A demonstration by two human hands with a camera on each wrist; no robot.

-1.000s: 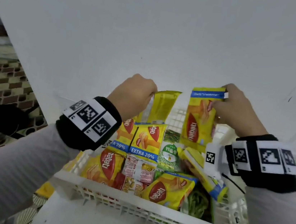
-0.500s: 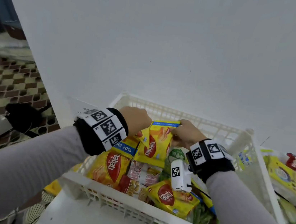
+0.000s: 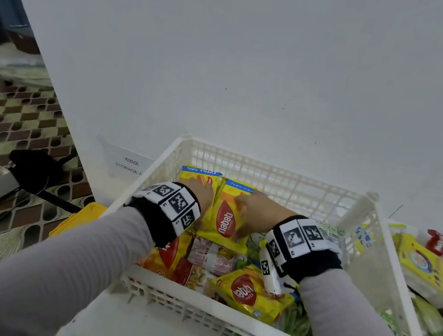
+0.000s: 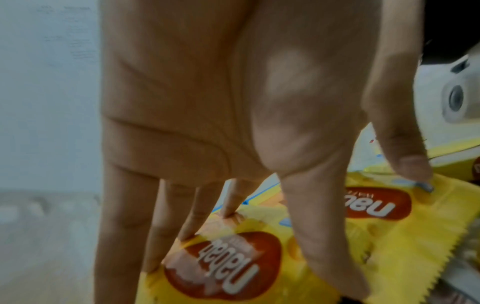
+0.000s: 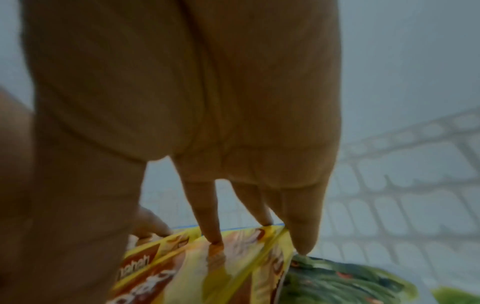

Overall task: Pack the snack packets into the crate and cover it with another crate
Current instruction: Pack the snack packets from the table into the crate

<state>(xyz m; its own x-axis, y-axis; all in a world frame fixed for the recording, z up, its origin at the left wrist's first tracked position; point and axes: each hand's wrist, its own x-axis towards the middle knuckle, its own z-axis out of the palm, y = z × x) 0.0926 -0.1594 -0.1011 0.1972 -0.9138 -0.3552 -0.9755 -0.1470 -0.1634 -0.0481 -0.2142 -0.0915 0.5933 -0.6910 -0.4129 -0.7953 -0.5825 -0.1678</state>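
Two yellow wafer packets lie side by side near the far wall of the white crate [image 3: 276, 172], and both your hands are pressing them down. Your left hand [image 3: 200, 193] lies flat on the left yellow packet [image 3: 199, 177], and in the left wrist view its fingers [image 4: 200, 207] are straight, with the tips pushing on the wrapper. Your right hand [image 3: 254, 209] lies on the right yellow packet [image 3: 226, 222], and in the right wrist view its fingertips [image 5: 214, 236] touch the top of the wrapper, with the little finger at the edge next to a green packet [image 5: 337, 281]. So neither grip has hold of anything; both hands are spread out and just push. Many packets are already in the crate: more yellow ones, like the one near you [image 3: 250, 294], a pink and white one [image 3: 211, 256], and green ones low on the right side. The crate looks fairly full at the bottom, but the walls rise well above the packets, so I think there is room for more. The job is not done yet. Off to your right, outside the crate, more snacks [image 3: 427, 268] lie in a pile on the bench [image 3: 255, 73], and they likely need to go in too. You have not put the cover on; I cannot see a second crate for sure in these views. I think you are past the middle of the packing, with the last packets and the cover left to do. Keep the packets flat, so the other crate can sit on top.
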